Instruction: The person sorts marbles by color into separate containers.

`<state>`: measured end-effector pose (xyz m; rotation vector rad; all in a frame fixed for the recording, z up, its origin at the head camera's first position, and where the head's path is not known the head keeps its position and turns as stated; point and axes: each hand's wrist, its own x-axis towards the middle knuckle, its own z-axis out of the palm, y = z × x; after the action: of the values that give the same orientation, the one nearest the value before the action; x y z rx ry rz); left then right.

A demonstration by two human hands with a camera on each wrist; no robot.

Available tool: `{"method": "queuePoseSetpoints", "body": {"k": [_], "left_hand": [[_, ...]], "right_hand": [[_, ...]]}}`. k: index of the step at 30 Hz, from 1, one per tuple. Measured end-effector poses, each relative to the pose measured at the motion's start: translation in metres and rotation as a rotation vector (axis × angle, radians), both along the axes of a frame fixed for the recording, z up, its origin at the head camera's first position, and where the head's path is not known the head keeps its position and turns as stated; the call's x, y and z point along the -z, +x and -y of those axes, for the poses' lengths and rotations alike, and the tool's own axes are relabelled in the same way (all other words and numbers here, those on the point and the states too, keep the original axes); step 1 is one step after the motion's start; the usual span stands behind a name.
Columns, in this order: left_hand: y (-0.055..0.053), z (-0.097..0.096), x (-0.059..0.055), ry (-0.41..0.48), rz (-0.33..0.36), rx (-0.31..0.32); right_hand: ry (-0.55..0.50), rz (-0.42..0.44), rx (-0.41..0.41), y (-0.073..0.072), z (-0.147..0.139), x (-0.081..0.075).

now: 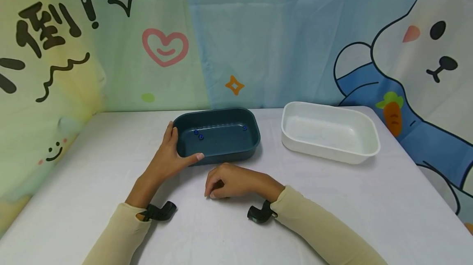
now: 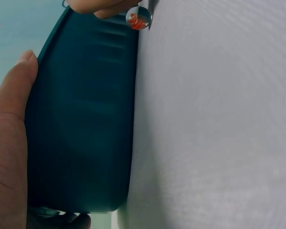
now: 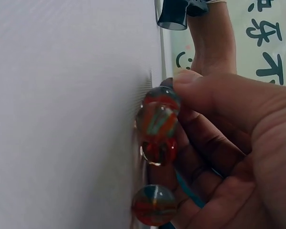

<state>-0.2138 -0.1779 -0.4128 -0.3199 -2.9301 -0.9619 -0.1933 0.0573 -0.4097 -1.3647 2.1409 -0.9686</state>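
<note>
A dark teal rectangular tub (image 1: 221, 158) sits at mid-table with three small blue marbles (image 1: 200, 137) on its floor. My left hand (image 1: 168, 154) grips the tub's left end, thumb along the near rim and fingers round the left side. In front of the tub my right hand (image 1: 236, 181) is low over the table, fingers curled. The right wrist view shows several clear glass marbles (image 3: 157, 121) with red and green swirls at its fingertips; another swirled marble (image 3: 155, 205) lies lower by its fingers. One such marble (image 2: 137, 18) appears by that hand in the left wrist view.
A white rectangular tub (image 1: 329, 150) stands at the back right of the white-clothed table (image 1: 207, 232). Behind the table hangs a printed cloth backdrop (image 1: 295, 35). Both wrists wear black cameras (image 1: 162, 211) just past the beige sleeves.
</note>
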Motion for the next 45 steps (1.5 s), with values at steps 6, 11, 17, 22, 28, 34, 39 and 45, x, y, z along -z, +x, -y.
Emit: {"method": "queuePoseSetpoints", "body": {"k": [6, 11, 17, 22, 28, 34, 39, 45], "left_hand": [[0.0, 0.0, 0.0, 0.0, 0.0, -0.004], [-0.001, 0.0, 0.0, -0.007, -0.003, -0.009], [-0.001, 0.0, 0.001, -0.006, 0.002, -0.007], [0.0, 0.0, 0.002, -0.009, 0.01, -0.003], [-0.001, -0.001, 0.002, 0.007, 0.007, -0.001], [-0.001, -0.002, 0.002, 0.013, 0.022, -0.003], [-0.001, -0.002, 0.002, -0.007, 0.016, -0.014], [-0.001, -0.002, 0.0, -0.011, 0.014, -0.018]], "right_hand": [[-0.053, 0.091, 0.05, -0.002, -0.005, -0.005], [-0.115, 0.07, 0.074, -0.007, -0.01, -0.009], [-0.136, 0.091, 0.091, -0.007, -0.012, -0.01], [-0.146, 0.107, 0.108, -0.006, -0.013, -0.011], [-0.176, 0.116, 0.122, -0.006, -0.016, -0.016], [-0.241, 0.097, 0.205, -0.011, -0.025, -0.026], [-0.271, 0.057, 0.282, -0.016, -0.033, -0.034], [-0.273, 0.05, 0.317, -0.027, -0.04, -0.036]]}}
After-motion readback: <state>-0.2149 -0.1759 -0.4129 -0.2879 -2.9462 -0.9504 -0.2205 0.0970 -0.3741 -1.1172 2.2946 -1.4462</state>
